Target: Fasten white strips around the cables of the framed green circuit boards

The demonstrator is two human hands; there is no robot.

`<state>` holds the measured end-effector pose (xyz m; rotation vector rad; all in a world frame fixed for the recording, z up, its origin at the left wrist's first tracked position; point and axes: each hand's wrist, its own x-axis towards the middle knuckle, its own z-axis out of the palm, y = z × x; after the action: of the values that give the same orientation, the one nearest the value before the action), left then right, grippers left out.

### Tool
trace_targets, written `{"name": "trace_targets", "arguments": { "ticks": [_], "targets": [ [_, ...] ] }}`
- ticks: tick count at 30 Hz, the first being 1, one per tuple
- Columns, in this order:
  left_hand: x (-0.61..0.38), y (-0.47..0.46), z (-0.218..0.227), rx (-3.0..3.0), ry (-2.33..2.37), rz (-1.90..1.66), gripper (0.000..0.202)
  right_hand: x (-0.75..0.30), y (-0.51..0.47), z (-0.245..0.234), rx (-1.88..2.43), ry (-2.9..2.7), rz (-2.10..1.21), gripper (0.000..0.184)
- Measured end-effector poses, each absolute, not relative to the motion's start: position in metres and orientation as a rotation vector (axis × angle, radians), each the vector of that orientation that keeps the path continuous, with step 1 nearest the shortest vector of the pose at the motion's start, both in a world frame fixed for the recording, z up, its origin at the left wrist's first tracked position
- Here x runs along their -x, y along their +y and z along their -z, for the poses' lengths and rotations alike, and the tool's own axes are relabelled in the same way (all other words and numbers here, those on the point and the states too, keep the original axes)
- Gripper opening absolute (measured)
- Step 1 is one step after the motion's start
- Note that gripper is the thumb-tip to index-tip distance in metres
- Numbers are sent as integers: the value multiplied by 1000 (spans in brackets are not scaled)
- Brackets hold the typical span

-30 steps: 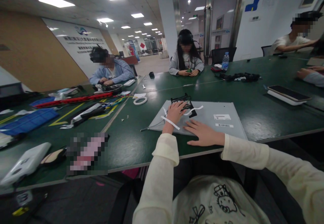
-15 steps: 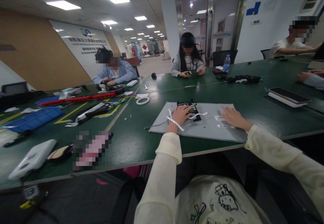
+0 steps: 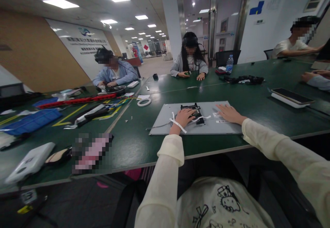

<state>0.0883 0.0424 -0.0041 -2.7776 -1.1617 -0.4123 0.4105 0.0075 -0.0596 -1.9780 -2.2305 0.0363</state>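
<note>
On the grey panel (image 3: 165,118), left grip (image 3: 184,117) is resting curled on the black module (image 3: 197,109), hold unclear; right grip (image 3: 228,113), moved outward, is lying open.

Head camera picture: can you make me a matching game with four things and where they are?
Things:
1. left hand
2. right hand
3. bottle
4. tape roll

Places:
A. upright at the far side of the table
B. on the black part fixed to the grey panel
C. lying on the table, just past the panel's far left corner
D. flat on the panel's right side

Pairs: 1-B, 2-D, 3-A, 4-C
</note>
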Motion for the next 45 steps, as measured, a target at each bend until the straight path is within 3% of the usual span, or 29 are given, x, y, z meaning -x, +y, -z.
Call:
{"name": "trace_targets", "arguments": {
  "ticks": [45],
  "targets": [
    [-89, 46, 9, 2863, -1215, 456, 41, -412, 44, 64, 1768, -2321, 26, 67]
  ]
}}
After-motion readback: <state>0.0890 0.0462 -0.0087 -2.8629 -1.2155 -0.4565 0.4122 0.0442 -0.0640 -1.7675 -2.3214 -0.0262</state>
